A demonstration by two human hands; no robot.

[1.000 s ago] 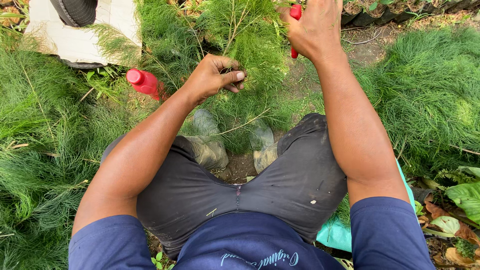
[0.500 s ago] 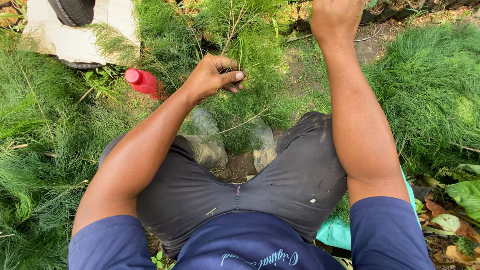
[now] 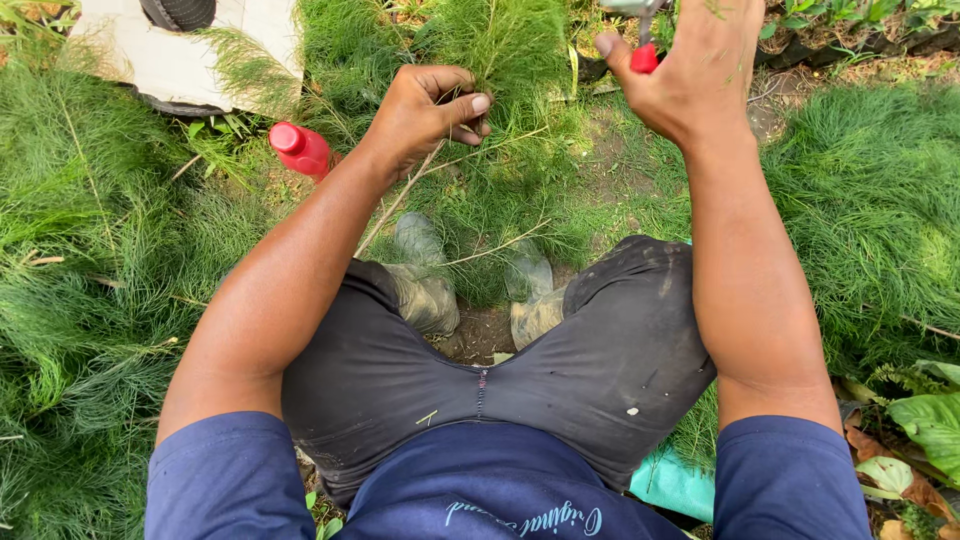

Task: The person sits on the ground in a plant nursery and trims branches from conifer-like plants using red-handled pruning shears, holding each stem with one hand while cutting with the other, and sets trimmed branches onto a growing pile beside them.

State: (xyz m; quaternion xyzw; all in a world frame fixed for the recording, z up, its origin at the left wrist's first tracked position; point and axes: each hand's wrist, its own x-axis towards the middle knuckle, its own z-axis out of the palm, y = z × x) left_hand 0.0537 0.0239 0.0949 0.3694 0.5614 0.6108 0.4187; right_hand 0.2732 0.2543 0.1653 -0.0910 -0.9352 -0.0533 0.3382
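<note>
I sit low among feathery green plants. My left hand (image 3: pixel 425 110) is closed around a bunch of thin green stems (image 3: pixel 500 150) in front of my knees. My right hand (image 3: pixel 690 70) is raised at the top right and grips red-handled pruning shears (image 3: pixel 645 55), whose metal blades reach the frame's top edge. The shears are to the right of the held bunch, apart from it. My muddy boots (image 3: pixel 430 290) show below the bunch, between my dark trousers.
A red-capped bottle (image 3: pixel 300 148) lies in the foliage left of my left wrist. A white sack (image 3: pixel 180 55) with a dark object on it sits at the top left. Dense fern-like greenery (image 3: pixel 880 210) surrounds me; broad leaves (image 3: pixel 935 425) and a turquoise seat edge (image 3: pixel 675 485) are at the lower right.
My right hand dipped out of view toward the top edge, then came back into view with the shears held up. My left hand kept its hold on the stems.
</note>
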